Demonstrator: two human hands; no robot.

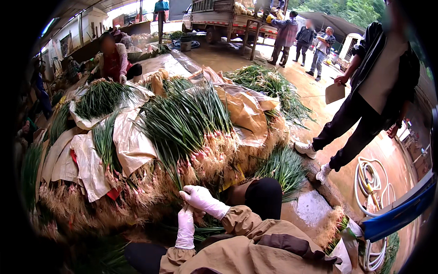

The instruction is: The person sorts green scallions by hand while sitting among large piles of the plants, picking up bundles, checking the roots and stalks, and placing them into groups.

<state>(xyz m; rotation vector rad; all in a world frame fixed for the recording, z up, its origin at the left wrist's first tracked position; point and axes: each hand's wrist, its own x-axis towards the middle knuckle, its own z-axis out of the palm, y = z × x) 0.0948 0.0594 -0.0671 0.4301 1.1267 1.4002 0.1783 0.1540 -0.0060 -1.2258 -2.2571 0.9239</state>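
My right hand, in a white glove, is closed with its fingertips at the lower end of a few green onion leaves. Just below it, my left hand, also gloved, is closed with its fingers up against the right one. Whatever sits between the left fingers is hidden. Beyond both hands lies a large heap of green onions, with dark green leaves, pinkish bulbs and a fringe of pale roots toward me. More green leaves show dimly under my forearms.
Tan sheets and white sheets lie among the bundles. More onions rest right of my knee. A person in dark trousers stands at right, near a coiled white hose. Another person works across the heap; a truck stands behind.
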